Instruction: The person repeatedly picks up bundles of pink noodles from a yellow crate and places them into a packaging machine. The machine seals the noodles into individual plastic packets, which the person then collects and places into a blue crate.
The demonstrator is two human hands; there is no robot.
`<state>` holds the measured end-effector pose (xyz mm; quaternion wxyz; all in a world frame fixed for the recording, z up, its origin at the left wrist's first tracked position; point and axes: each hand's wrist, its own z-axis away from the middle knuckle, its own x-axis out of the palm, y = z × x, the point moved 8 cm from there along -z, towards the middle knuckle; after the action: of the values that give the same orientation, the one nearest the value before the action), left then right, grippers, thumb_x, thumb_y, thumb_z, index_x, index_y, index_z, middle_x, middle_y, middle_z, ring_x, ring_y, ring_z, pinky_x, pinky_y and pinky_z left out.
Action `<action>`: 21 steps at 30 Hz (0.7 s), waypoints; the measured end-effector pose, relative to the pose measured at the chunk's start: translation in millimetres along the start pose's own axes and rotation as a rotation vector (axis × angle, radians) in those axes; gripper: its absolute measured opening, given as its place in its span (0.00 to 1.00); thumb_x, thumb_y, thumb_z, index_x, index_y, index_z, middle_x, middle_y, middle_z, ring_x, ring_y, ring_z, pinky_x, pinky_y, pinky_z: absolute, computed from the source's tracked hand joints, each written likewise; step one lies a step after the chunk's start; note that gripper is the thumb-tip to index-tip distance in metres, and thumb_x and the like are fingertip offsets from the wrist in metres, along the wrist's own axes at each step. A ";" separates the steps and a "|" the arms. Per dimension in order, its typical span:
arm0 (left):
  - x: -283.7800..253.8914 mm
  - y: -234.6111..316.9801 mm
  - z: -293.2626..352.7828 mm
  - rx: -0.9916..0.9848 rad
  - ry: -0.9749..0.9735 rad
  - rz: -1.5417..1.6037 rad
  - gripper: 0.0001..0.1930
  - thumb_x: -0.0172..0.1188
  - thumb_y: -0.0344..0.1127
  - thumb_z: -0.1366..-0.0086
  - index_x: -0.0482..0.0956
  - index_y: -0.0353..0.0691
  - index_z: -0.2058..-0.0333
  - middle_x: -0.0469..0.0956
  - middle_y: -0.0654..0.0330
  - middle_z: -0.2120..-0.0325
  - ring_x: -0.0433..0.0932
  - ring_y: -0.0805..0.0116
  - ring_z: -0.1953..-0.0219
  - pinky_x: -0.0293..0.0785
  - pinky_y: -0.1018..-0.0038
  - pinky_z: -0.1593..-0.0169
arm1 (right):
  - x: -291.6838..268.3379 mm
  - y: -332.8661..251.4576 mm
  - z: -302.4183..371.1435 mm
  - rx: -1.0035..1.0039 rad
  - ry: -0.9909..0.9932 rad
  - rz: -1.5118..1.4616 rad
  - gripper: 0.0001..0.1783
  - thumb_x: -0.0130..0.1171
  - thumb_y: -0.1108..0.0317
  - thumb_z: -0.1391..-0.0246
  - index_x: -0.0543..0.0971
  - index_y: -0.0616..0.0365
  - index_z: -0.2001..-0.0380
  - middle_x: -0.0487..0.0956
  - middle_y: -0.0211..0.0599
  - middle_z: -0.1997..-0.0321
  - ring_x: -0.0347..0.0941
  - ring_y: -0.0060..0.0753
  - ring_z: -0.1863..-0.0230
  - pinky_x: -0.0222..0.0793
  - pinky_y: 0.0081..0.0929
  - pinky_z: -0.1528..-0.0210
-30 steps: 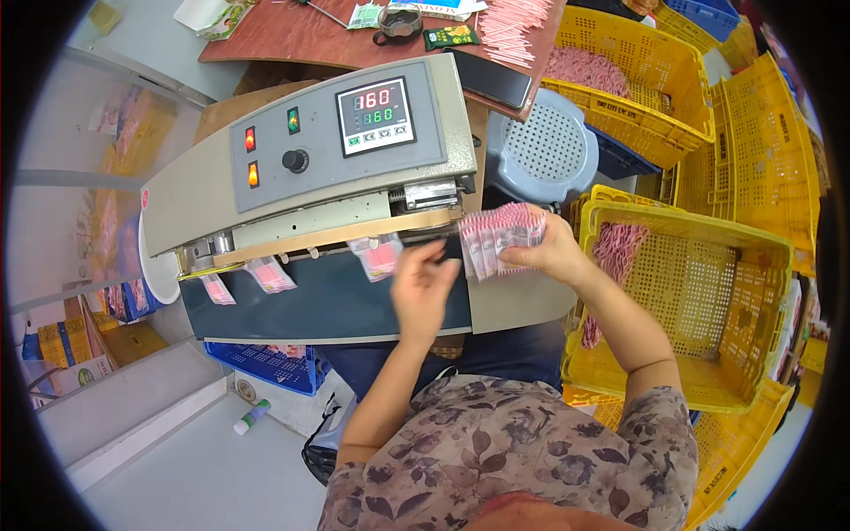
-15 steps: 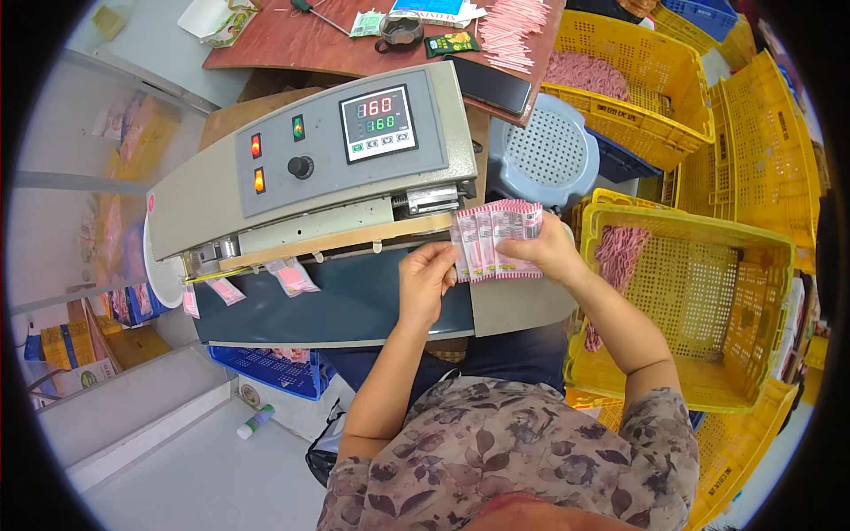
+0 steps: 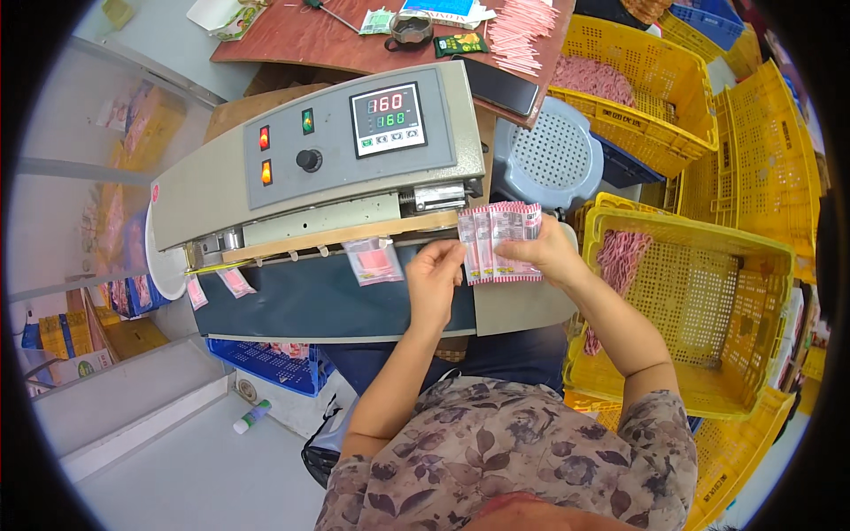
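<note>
In my right hand (image 3: pixel 549 254) is a fanned stack of small clear packets with pink-striped edges (image 3: pixel 505 241), the thumb pressed across their front. At the stack's left edge, my left hand (image 3: pixel 434 274) has thumb and forefinger pinched together on the outermost packet. Both hands are at the right end of a band sealing machine (image 3: pixel 319 186). A single packet with pink contents (image 3: pixel 375 261) hangs from its guide strip, just left of my left hand. Two smaller-looking packets, one of them a pink one (image 3: pixel 236 281), hang at the machine's far left end.
Yellow crates stand to the right; the nearest crate (image 3: pixel 770 257) holds a bundle of pink strands (image 3: pixel 620 257). A grey-blue stool (image 3: pixel 549 155) is behind my right hand. The red table (image 3: pixel 310 35) carries a phone (image 3: pixel 496 87), a cup and pink sticks. Below the machine sits a blue basket (image 3: pixel 266 358).
A packet has appeared on the guide strip beside my left hand, and the hanging packets have travelled left. The fan in my right hand looks narrower. The whole view has shifted slightly.
</note>
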<state>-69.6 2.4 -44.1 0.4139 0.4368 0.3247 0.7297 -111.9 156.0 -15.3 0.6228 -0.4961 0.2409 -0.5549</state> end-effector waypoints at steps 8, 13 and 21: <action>-20.8 14.6 2.4 0.039 0.120 -0.045 0.06 0.56 0.28 0.44 0.75 0.31 0.69 0.72 0.63 0.81 0.63 0.82 0.86 0.55 0.87 0.84 | -2.2 6.8 -2.5 0.006 -0.003 -0.067 0.18 0.60 0.77 0.61 0.73 0.63 0.61 0.77 0.32 0.66 0.72 0.20 0.67 0.69 0.22 0.61; -12.9 2.0 -1.7 -0.001 0.012 -0.005 0.06 0.55 0.27 0.43 0.74 0.31 0.68 0.72 0.63 0.82 0.63 0.82 0.86 0.54 0.87 0.85 | 2.0 9.0 -3.4 0.004 -0.036 -0.040 0.18 0.60 0.77 0.61 0.74 0.63 0.62 0.77 0.32 0.66 0.73 0.20 0.68 0.69 0.22 0.62; -74.2 66.1 27.2 0.614 0.477 -0.530 0.05 0.55 0.28 0.42 0.73 0.33 0.68 0.68 0.66 0.77 0.64 0.84 0.81 0.59 0.87 0.79 | -0.9 13.1 -0.9 0.070 -0.060 -0.043 0.18 0.61 0.76 0.61 0.74 0.62 0.62 0.77 0.31 0.67 0.72 0.19 0.67 0.68 0.21 0.62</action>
<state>-45.7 -89.9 -5.1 0.3515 0.2608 0.7120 0.5491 -107.0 155.2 -27.5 0.6347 -0.4955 0.1921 -0.5611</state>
